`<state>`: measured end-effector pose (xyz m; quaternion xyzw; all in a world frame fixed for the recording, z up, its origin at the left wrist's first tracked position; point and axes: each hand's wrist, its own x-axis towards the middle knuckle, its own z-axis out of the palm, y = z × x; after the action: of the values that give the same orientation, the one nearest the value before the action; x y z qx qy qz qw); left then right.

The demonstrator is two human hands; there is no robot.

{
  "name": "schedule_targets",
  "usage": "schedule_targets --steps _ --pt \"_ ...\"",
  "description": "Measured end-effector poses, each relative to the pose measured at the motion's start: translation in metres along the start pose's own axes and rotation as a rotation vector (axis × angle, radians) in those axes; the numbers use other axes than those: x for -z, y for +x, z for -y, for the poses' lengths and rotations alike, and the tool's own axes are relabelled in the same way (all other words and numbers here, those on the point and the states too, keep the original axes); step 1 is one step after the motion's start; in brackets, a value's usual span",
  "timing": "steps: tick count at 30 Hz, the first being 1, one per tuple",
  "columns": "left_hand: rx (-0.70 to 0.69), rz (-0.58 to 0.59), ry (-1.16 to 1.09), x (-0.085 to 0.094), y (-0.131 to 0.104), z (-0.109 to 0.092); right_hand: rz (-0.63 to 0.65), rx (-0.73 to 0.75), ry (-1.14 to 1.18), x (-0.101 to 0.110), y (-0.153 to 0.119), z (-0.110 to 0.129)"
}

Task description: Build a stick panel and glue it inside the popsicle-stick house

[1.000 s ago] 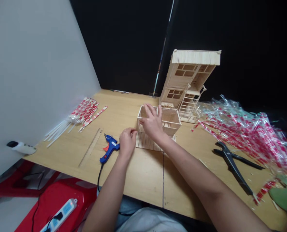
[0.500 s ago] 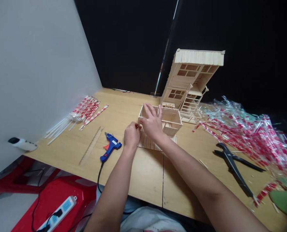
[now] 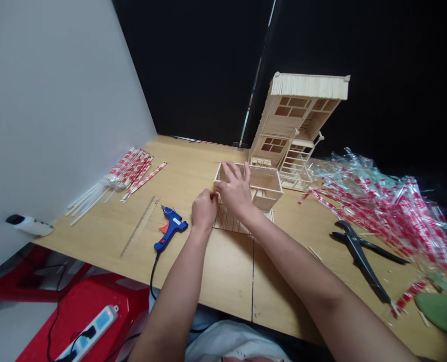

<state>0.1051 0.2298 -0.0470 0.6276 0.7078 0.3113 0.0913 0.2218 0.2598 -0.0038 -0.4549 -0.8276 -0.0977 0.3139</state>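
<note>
In the middle of the table stands a small open-topped wooden model house (image 3: 266,182), built of thin sticks, with a slatted stick base (image 3: 231,222) along its near side. My right hand (image 3: 235,190) reaches over its left end, thumb and fingers closed around the upper left corner, some fingers raised. Against the same corner, lower down, my left hand (image 3: 204,210) is pinched; what its fingertips hold, if anything, is too small to make out. A blue glue gun (image 3: 170,229) lies left of my left hand.
Behind stands a taller stick-built model house (image 3: 299,125) with a ladder. A ruler (image 3: 139,226) and wrapped chopsticks (image 3: 133,171) lie left. To the right are black pliers-like cutters (image 3: 359,256) and a heap of red-and-clear wrappers (image 3: 393,216). A power strip (image 3: 91,332) rests on a red stool.
The whole view has shifted slightly. Both hands keep their places at the model's left corner, with no other clear movement.
</note>
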Motion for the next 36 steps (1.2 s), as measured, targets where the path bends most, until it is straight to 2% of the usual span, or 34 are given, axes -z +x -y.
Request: schedule_targets --steps 17,27,34,36 --pt "-0.02 -0.033 -0.018 -0.006 0.002 0.005 -0.045 -0.008 -0.015 0.015 -0.009 -0.005" --pt "-0.024 -0.053 -0.047 -0.008 0.002 0.006 -0.168 -0.069 0.099 0.043 -0.034 -0.02" --pt "-0.017 -0.061 -0.047 -0.01 0.004 0.008 -0.277 -0.09 0.105 0.083 -0.057 -0.041" --pt "-0.013 -0.061 -0.045 -0.01 0.005 0.008 -0.255 -0.123 0.146 0.089 -0.061 -0.041"
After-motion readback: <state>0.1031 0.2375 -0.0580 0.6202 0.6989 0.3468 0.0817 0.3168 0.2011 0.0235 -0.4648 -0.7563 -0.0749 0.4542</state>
